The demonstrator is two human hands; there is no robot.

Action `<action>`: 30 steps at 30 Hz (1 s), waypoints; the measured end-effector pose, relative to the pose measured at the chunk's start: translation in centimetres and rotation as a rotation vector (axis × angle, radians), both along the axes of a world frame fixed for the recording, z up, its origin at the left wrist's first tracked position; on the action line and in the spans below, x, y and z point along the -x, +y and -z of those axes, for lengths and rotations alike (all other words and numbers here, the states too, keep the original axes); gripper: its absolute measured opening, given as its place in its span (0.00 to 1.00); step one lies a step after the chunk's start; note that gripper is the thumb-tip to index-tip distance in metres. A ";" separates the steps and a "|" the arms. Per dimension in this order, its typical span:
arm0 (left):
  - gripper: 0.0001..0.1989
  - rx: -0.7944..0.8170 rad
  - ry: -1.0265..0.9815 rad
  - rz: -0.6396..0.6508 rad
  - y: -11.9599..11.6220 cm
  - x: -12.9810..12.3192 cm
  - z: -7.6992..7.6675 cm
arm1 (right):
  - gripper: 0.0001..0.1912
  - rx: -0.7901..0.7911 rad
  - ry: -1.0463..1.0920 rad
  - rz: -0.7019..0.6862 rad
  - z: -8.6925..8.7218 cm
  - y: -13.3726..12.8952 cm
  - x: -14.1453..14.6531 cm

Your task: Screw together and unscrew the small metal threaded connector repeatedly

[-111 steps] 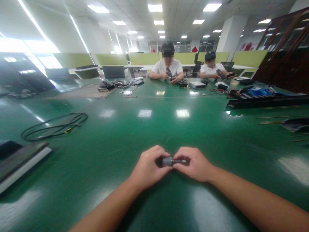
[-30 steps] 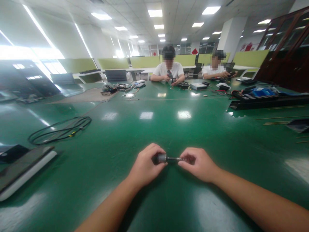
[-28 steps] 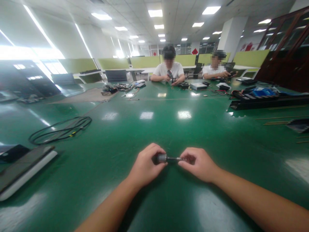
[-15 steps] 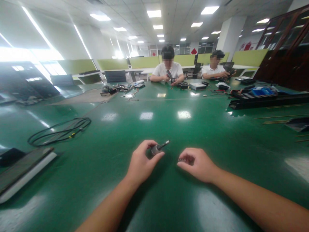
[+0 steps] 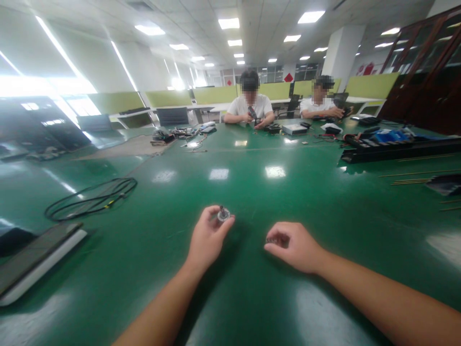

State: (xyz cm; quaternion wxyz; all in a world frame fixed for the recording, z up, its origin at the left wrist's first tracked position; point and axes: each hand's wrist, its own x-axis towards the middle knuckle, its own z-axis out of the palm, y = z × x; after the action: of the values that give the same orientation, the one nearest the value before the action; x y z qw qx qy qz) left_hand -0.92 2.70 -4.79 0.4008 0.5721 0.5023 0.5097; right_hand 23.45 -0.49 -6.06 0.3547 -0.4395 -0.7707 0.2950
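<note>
Hardware piece (image 5: 224, 216) in left grip (image 5: 206, 238), cable coil (image 5: 108, 204) farther left, rods (image 5: 410, 182) far right.

Passage is running over green tabletop (image 5: 248, 197) between left hand (image 5: 206, 240) and right hand (image 5: 297, 247); coiled cable (image 5: 109, 204) is obstructing the left, black channel (image 5: 396, 153) the far right.

Spring (image 5: 271, 240) mostly hidden in right hand (image 5: 296, 247); cabinet (image 5: 427, 79) cut off.
</note>
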 end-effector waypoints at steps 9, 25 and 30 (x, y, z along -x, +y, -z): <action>0.22 0.013 0.050 0.055 -0.5 -0.3 -0.5 | 0.03 0.017 0.002 0.004 0.0 -0.1 0.2; 0.15 0.022 0.199 0.050 -1.0 -1.8 -0.9 | 0.04 0.076 0.002 -0.002 -0.2 -0.6 -0.3; 0.14 0.023 0.217 0.093 -0.8 -1.2 -1.1 | 0.04 0.077 -0.005 -0.015 -0.1 -0.5 -0.1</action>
State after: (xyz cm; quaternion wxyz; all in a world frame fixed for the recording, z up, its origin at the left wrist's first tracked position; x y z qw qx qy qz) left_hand 0.27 1.94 -3.70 0.3738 0.6421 0.5214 0.4196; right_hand 23.55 -1.01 -5.96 0.3333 -0.4479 -0.7629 0.3261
